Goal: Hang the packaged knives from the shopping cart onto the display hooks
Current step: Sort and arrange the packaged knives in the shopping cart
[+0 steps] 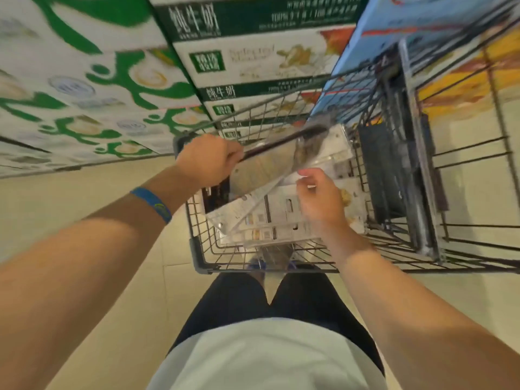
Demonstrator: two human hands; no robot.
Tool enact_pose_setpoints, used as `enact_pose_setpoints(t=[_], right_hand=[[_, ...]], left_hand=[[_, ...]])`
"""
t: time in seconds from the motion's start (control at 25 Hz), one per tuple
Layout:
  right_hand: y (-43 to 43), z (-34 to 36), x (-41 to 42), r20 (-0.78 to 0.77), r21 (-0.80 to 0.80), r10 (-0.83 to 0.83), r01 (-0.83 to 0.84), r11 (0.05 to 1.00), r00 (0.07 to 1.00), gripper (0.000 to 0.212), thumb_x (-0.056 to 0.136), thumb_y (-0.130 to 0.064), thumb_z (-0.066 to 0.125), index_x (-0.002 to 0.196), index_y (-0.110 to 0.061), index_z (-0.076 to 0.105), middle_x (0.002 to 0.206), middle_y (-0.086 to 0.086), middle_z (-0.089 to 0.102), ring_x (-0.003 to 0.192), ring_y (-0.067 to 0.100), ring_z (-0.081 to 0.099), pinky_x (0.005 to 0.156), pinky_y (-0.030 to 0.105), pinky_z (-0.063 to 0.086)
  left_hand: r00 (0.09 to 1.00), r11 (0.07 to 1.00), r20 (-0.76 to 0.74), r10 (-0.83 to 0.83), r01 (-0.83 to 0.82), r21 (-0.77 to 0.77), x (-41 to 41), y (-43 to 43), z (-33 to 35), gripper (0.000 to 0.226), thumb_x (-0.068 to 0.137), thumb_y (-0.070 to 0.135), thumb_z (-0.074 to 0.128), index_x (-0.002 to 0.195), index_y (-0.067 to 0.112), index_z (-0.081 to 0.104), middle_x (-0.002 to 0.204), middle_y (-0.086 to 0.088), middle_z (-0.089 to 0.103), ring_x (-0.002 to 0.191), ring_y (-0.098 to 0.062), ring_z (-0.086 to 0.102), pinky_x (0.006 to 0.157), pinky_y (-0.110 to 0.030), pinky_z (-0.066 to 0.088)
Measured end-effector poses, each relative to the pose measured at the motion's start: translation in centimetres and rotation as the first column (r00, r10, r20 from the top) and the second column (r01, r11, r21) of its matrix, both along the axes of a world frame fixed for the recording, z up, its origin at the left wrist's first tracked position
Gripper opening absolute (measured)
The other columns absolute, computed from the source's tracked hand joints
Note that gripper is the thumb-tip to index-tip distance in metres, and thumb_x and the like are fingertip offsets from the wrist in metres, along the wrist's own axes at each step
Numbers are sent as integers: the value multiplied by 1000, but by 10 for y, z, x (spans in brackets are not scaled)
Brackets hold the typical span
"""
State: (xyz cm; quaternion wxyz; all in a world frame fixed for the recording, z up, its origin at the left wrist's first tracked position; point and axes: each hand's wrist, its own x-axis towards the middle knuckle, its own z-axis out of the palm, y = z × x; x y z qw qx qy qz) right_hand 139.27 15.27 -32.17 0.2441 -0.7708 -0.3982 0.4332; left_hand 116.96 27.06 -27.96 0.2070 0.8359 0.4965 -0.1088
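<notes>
A dark wire shopping cart (197, 249) stands right in front of me. My left hand (208, 160) grips one packaged knife (270, 161), a wide blade in clear plastic, tilted above the basket. More packaged knives (270, 218) lie flat in the cart below, showing white printed backs. My right hand (320, 198) hovers over that pile with fingers curled, its fingertips at the edge of a clear package; whether it pinches the plastic is unclear. No display hooks are in view.
Stacked green-and-white milk cartons (225, 63) form a wall beyond and left of the cart. A blue and orange box (399, 21) sits at upper right. The cart's folded child-seat panel (419, 164) stands on the right. Beige tiled floor (84, 198) surrounds it.
</notes>
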Motion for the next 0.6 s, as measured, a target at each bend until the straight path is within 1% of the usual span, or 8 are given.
enact_pose_setpoints(t=[0.08,0.16,0.24,0.32,0.4,0.52,0.56,0.6], right_hand=[[15,25,1,24,77,15,-17,997,1000,26,98,-23,60,124,-27,63,102,-19,62,100,14,65,79,28,52],[27,50,3,104,223,85,-107,969,991,34,96,-25,64,130,-25,60,117,-15,60,108,11,61,90,31,53],[38,71,0,154,302,240,-277,912,958,55,88,-52,71,136,-33,54,127,-17,54,114,5,52,95,31,49],[45,88,-6,147,182,535,-554,812,832,80,66,-82,72,133,-45,48,127,-24,55,112,1,50,86,23,42],[43,97,-8,120,40,708,-716,697,696,70,56,-85,75,108,-41,57,103,-29,63,94,2,59,70,21,42],[36,99,8,-59,62,575,-572,818,816,41,64,-65,83,86,-35,65,77,-23,69,73,-3,63,60,20,41],[33,101,16,-128,60,502,-499,865,855,35,69,-58,85,87,-36,66,77,-27,70,74,-7,64,62,19,42],[32,105,24,-206,46,415,-415,909,886,32,73,-53,85,91,-36,67,79,-29,71,78,-7,65,65,18,44]], left_hand=[[1000,998,-9,4,-5,-58,-8,4,40,32,104,39,48,112,22,74,89,-6,74,82,-30,66,69,-33,51],[999,998,-39,-23,21,-64,-15,7,79,33,98,47,57,103,22,79,70,6,67,65,-17,60,63,-29,46],[991,997,-117,-70,67,-27,-17,13,113,37,91,59,61,84,26,78,56,15,55,53,-6,50,53,-28,42],[974,995,-200,-102,104,-2,-9,17,144,41,82,70,64,70,31,70,55,15,54,53,-6,50,49,-25,35],[976,991,-187,-113,125,52,8,18,172,42,74,71,69,65,29,70,55,14,57,53,-6,52,49,-23,36],[992,999,116,38,-41,22,20,20,204,34,73,65,73,73,32,75,62,19,67,59,1,62,48,-18,43],[918,977,337,210,-189,-94,17,19,213,31,76,62,73,81,31,76,72,20,72,67,5,66,54,-13,49],[741,914,536,405,-323,-243,14,19,217,29,81,57,72,89,29,76,84,15,76,77,3,70,65,-14,54]])
